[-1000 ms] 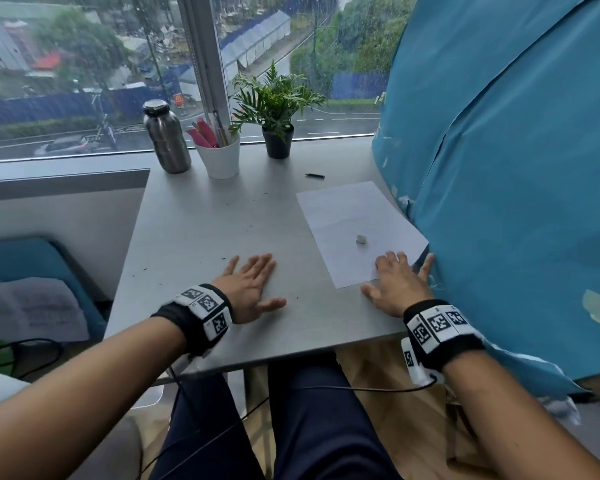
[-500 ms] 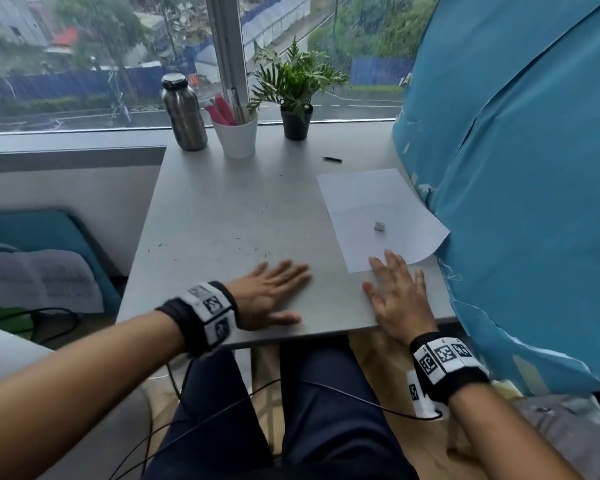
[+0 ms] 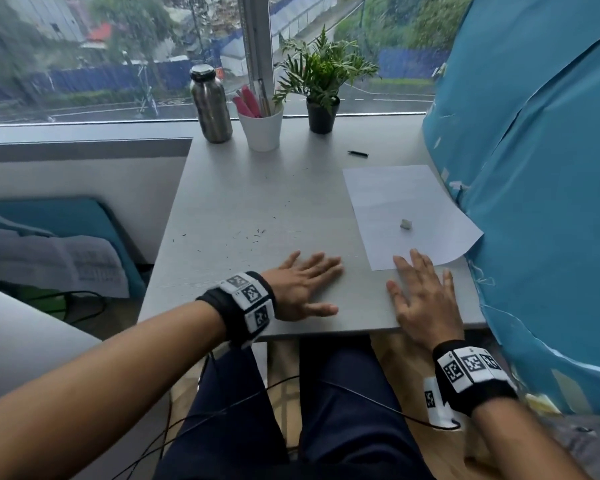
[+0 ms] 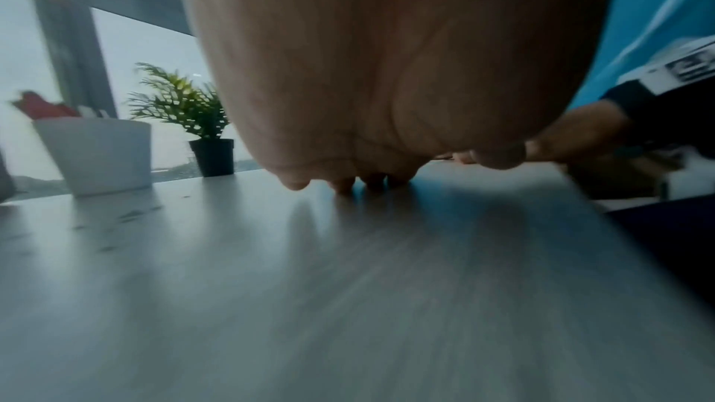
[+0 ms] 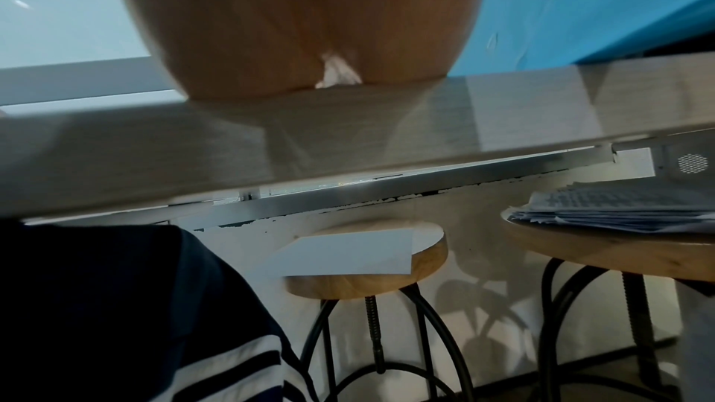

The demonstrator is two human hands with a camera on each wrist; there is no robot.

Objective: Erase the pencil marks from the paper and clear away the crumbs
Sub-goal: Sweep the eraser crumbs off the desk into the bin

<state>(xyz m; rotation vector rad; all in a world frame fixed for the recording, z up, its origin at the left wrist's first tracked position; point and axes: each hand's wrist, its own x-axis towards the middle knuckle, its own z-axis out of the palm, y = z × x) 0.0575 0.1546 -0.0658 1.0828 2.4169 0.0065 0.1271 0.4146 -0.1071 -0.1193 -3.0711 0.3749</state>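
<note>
Toward the desk's (image 3: 257, 202) right edge, the eraser (image 3: 405, 224) sits on the paper (image 3: 395, 202), straight ahead of the right hand (image 3: 421, 299) (nearer than the left hand (image 3: 300, 289)); both lie flat, holding nothing.

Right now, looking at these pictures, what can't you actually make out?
- Pencil marks on the paper: too faint in the head view.
- Eraser: too small for detail.
- Left hand fingers: the palm hides most in the left wrist view.
- Right hand fingers: the palm hides them in the right wrist view.
- Pens in the cup: only their tops show.
</note>
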